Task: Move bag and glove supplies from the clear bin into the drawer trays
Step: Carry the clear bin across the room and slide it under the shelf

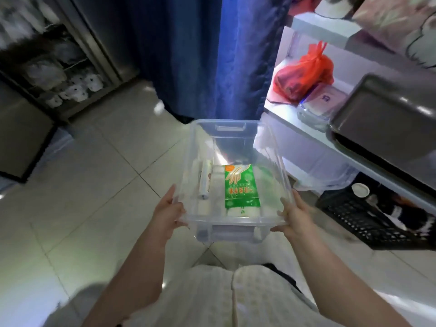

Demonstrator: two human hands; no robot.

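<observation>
Head view: left hand [168, 210] and right hand [296, 212] clasp the clear bin [236, 223] by its near corners; light, stiff, slick-walled.

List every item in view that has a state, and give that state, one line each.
clear bin: lidless, held up over the floor, still holding supplies.
green packet: lying flat inside the bin.
white roll: lying on its side in the bin, left of the packet.
left hand: gripping the bin's near left corner.
right hand: gripping the bin's near right corner.
red bag: tied shut, on the shelf.
</observation>
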